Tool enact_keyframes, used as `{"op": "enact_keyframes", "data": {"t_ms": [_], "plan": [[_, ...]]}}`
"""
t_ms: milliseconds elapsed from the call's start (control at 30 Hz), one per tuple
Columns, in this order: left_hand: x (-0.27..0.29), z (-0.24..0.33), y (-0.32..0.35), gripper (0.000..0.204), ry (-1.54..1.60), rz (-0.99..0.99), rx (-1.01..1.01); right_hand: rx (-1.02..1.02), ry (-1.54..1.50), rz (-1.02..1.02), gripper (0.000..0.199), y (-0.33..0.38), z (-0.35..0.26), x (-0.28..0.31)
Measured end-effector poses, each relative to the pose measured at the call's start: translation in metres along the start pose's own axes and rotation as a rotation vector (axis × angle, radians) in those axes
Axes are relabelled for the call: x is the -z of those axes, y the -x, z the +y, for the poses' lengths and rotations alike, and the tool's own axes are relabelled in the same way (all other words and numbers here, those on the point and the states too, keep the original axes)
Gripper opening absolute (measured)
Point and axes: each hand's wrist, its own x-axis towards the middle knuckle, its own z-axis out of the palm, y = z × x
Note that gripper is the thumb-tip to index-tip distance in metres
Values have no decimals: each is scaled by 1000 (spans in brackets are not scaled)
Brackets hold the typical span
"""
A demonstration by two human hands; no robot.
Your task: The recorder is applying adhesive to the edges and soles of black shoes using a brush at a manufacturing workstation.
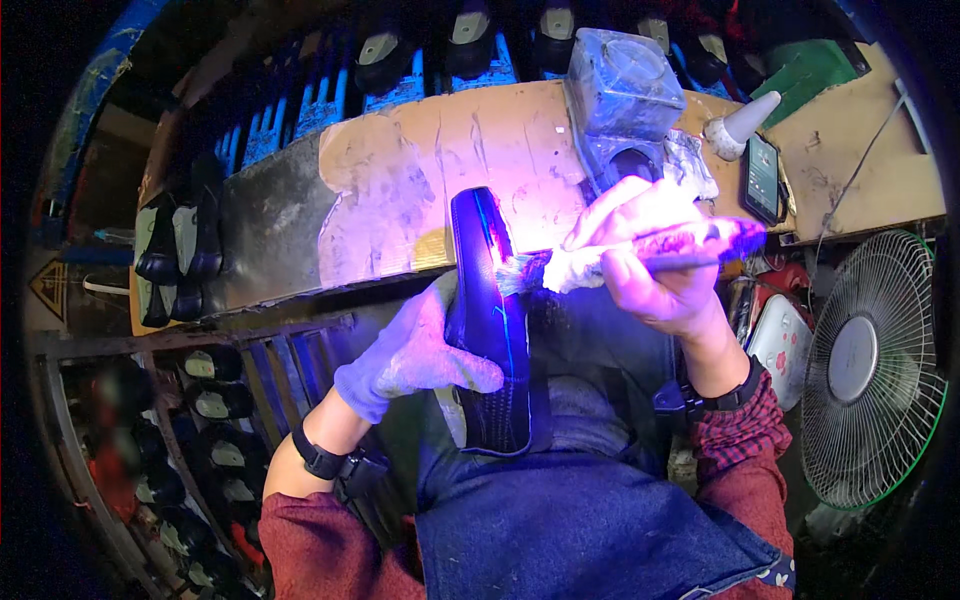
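Observation:
My left hand (420, 350), in a light glove, grips a dark shoe (488, 360) by its side. The shoe is tilted upright, its sole edge lit violet along its length. My bare right hand (655, 260) holds a brush (560, 270) whose handle points off to the right. The bristles touch the shoe's edge near its upper half. Strong violet-white glare washes out part of my right hand and the brush. Just beyond that hand stands a smeared, translucent container (628, 85) with a round opening in its lower front.
A cardboard-covered bench (400, 180) spans the far side, with dark shoes (180, 240) at its left end. Further shoes (480, 45) sit on blue racks behind it. Right: a white cone-shaped nozzle (745, 122), a phone (762, 178), a fan (865, 370). Shelved shoes (215, 385) stand at left.

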Motion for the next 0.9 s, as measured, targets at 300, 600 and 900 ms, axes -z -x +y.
{"op": "enact_keyframes", "data": {"t_ms": [300, 600, 900], "plan": [[5, -7, -9, 99, 110, 38, 51, -10, -55, -60, 17, 20, 8, -1], [24, -26, -23, 74, 263, -17, -48, -333, -288, -27, 12, 34, 9, 9], [-46, -26, 4, 79, 1207, 80, -157, -257, 841, 196, 17, 41, 68, 85]]}}
